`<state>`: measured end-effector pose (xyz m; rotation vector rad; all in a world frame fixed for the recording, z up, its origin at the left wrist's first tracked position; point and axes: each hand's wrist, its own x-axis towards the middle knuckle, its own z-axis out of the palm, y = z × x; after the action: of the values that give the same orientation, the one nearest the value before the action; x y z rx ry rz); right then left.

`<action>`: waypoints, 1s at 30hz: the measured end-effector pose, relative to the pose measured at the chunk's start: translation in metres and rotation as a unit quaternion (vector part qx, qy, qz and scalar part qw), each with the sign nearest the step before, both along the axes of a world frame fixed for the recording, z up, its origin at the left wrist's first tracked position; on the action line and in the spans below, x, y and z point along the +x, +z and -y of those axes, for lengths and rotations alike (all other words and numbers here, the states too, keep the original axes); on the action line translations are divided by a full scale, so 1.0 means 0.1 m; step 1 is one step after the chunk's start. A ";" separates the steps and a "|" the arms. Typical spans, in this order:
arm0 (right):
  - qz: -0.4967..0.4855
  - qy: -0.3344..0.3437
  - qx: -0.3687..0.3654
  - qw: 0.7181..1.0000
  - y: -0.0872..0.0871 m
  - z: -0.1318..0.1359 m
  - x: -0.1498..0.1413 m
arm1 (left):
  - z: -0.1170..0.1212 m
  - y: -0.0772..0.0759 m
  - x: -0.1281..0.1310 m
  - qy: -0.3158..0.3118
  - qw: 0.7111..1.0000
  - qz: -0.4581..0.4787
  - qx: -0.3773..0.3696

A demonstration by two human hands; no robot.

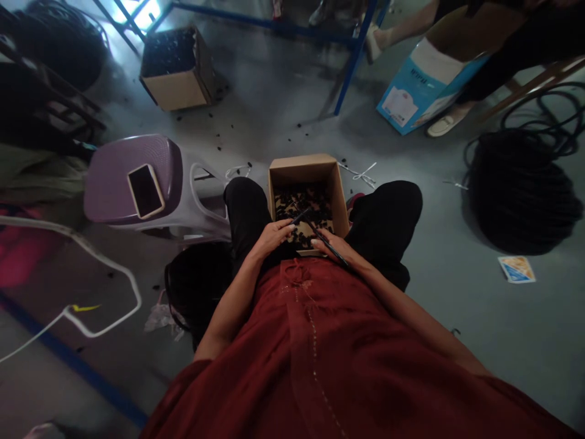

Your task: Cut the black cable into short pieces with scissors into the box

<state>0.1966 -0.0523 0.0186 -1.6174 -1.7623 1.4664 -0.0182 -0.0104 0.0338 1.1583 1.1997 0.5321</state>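
An open cardboard box [305, 161] sits between my knees, with many small black pieces [315, 194] scattered over its bottom. My left hand [273, 236] is over the near left part of the box, its fingers closed on a short black strip [300, 216] that points up to the right. My right hand [336, 246] is closed around a long, thin, dark stick-like thing [333, 250] that slants toward the strip. Their tips come close together above the box; whether they touch I cannot tell. What kind of things these are is too small and dim to make out.
On my left a purple stool [105, 177] bears a phone [145, 191]. A carton of black pieces [176, 91] stands ahead, near blue table legs [350, 79]. A blue-and-white box [414, 85] is by another person's feet. At right lies a black cord coil [521, 189].
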 end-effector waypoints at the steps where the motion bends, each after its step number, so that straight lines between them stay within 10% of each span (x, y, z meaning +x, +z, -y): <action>1: -0.001 -0.002 0.006 1.000 0.00 -0.01 -0.01 | -0.01 0.00 0.00 -0.002 1.000 -0.002 0.002; 30: -0.006 0.026 0.000 1.000 -0.03 0.00 -0.16 | 0.06 -0.09 -0.09 0.015 0.999 -0.002 0.048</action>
<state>0.1806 -0.0521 0.0153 -1.5691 -1.8110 1.4955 -0.0276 -0.0164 0.0248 1.2251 1.2065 0.6156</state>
